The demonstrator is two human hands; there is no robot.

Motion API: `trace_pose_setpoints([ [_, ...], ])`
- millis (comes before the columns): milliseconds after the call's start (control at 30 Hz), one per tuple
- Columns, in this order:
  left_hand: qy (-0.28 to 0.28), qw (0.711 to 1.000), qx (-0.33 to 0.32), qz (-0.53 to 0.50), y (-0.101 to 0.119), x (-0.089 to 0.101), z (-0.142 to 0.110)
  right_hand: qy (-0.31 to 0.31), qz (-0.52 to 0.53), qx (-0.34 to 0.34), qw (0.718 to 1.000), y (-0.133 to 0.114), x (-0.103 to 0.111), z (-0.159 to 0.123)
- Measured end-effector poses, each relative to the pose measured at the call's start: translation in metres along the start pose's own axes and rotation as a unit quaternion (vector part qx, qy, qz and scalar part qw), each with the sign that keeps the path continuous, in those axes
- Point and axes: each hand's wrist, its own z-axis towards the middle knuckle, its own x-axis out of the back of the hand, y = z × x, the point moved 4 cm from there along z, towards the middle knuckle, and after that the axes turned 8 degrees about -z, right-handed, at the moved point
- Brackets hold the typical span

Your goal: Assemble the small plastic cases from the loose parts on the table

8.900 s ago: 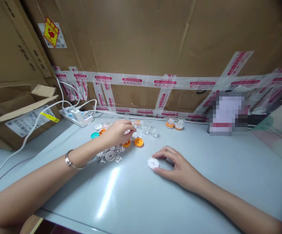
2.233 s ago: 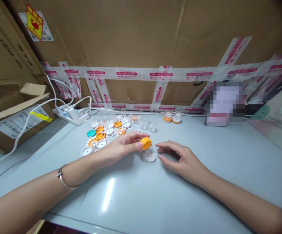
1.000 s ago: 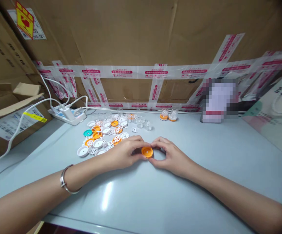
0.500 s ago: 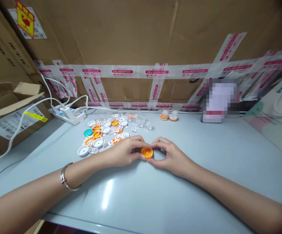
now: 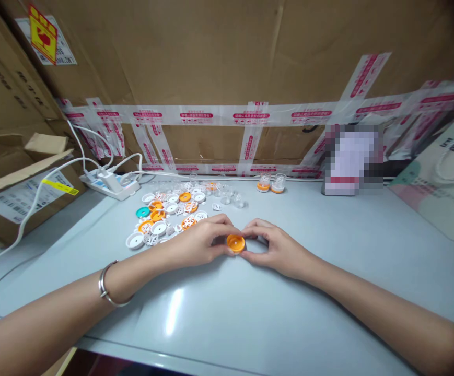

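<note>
A small round orange cap (image 5: 235, 243) sits low over the pale grey table (image 5: 250, 313), pinched from both sides. My left hand (image 5: 201, 243) grips its left edge with thumb and fingertips. From the right, my right hand (image 5: 276, 249) closes its fingers on the cap's other edge. The white disc seen earlier lies hidden under the cap and fingers. Just behind my left hand lies a heap of small caps and inserts (image 5: 167, 211) in white, orange and one teal.
Two assembled orange-based clear pieces (image 5: 270, 183) stand at the back. A white power strip (image 5: 109, 183) with cables lies back left beside an open cardboard box (image 5: 19, 183). A taped cardboard wall (image 5: 227, 78) closes the back. A paper bag (image 5: 442, 183) leans at right.
My left hand brought an orange cap from the heap over the white disc by my right hand. Both hands now pinch the cap, which has barely moved in the last second.
</note>
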Motion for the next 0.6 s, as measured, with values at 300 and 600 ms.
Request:
trace_pose_setpoints([
  [300,0.006,1.000,0.004,-0.006,0.0000,-0.0006,-0.0018,-0.006,0.030,-0.017,0.999,0.0042,-0.0007,0.0001],
  [600,0.034,0.999,0.028,0.001,0.0010,0.0060,-0.0065,-0.041,0.034,-0.027,0.998,0.0065,0.0061,-0.0038],
])
